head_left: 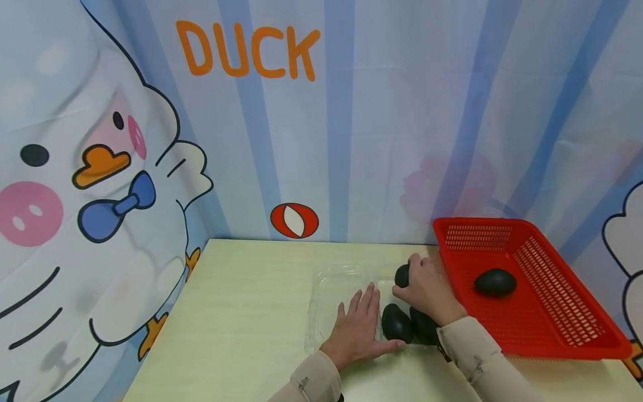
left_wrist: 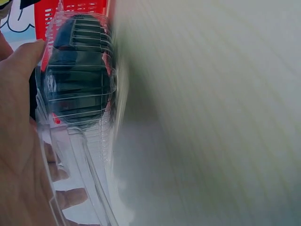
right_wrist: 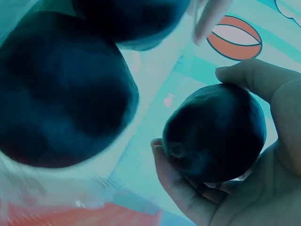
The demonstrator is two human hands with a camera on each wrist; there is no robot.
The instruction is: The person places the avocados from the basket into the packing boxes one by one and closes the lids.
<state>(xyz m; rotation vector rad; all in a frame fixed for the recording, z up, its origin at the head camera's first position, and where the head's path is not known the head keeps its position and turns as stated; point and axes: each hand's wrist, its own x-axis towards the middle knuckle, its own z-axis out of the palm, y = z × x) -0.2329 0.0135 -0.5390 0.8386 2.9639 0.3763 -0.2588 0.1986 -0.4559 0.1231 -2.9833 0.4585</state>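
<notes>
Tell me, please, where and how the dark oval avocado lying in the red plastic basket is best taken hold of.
Grip the dark oval avocado around its middle, probably from above: it lies on its side, longer left to right, and the red plastic basket's raised walls would hinder a low sideways approach.

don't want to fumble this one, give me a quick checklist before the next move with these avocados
1. Held avocado secure: ok, the right hand grips it.
2. Clear plastic clamshell open: ok.
3. Clamshell steadied: ok, the left hand rests on it.
4. Two avocados inside the clamshell: ok, side by side.
5. Held avocado touching the clamshell's floor: cannot tell.
6. Red basket emptied: not ok, one last avocado lies in it.
</notes>
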